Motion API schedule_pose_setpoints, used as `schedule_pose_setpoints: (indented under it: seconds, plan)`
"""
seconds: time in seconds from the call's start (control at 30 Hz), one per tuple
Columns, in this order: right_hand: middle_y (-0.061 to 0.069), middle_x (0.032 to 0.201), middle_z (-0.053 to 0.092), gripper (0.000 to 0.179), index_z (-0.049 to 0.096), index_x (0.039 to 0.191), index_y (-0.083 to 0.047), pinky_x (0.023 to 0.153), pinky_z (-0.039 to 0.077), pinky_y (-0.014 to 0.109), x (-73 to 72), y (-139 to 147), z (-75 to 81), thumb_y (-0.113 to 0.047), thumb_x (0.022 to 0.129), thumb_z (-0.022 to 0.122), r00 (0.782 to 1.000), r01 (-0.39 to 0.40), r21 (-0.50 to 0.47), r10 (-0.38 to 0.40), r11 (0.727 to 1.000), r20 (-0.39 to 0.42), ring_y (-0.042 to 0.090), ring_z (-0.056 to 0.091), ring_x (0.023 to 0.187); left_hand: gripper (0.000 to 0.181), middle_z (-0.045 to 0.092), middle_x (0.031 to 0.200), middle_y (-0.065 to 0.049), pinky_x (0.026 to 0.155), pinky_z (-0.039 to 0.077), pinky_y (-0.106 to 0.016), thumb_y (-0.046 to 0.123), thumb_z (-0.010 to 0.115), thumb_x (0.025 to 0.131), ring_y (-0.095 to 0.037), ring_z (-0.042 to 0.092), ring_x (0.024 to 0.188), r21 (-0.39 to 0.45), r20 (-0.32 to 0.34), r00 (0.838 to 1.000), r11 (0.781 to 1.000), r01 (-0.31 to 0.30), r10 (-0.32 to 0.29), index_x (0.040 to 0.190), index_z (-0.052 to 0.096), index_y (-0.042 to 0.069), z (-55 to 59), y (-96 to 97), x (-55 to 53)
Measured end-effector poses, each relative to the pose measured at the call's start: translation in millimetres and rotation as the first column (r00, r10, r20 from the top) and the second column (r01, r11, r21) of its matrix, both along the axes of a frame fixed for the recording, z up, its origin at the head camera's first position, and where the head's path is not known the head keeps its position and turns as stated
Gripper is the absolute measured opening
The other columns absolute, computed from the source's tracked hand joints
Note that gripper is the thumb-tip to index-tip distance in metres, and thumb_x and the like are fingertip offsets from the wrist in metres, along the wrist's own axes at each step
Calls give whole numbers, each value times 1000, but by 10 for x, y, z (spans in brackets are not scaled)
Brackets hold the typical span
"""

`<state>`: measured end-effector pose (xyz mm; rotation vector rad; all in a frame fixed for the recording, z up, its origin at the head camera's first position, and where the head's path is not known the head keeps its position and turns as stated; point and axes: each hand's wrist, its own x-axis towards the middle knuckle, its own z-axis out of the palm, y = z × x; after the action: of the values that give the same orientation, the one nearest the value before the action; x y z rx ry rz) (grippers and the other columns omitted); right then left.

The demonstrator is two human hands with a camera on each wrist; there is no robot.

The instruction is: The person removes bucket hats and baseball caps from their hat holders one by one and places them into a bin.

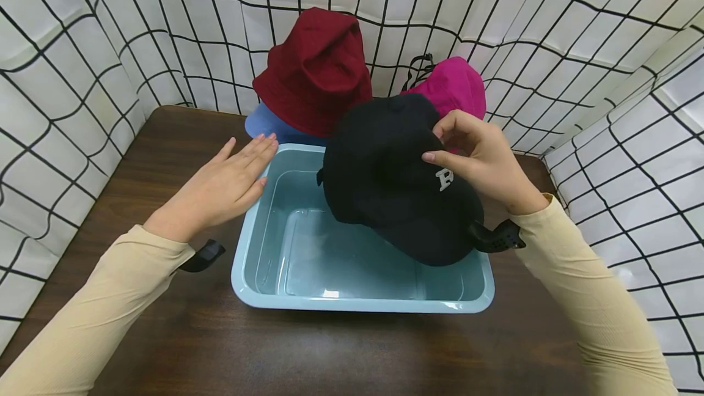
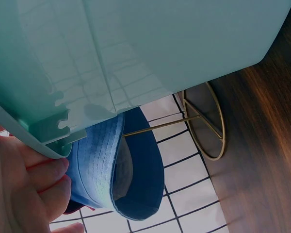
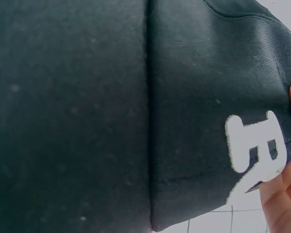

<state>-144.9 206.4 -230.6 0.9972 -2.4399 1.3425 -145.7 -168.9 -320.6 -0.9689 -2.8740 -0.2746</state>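
Right hand (image 1: 484, 161), frame centre-right, fingers curled, pinching black cap (image 1: 390, 182) over blue tub (image 1: 357, 304). Left hand (image 1: 225, 185) flat, fingers straight and together, touching tub's upper-left rim; forearms angled inward over counter (image 1: 181, 335)

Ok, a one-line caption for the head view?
Right hand holds a black cap over a light blue tub; left hand rests flat on its rim.
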Motion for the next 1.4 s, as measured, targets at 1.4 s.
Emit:
schedule_pose_setpoints:
  seconds: [1.4]
  plan:
    - [-4, 80, 56, 26, 59, 87, -9, 70, 49, 27, 248, -424, -323, -3, 72, 80, 947, -321, 229, 312, 919, 74, 9, 53, 75, 61, 21, 153, -17, 112, 9, -53, 26, 43, 97, -30, 15, 142, -4, 11, 1000, 1000, 1, 0, 147, 24, -2, -5, -8, -7]
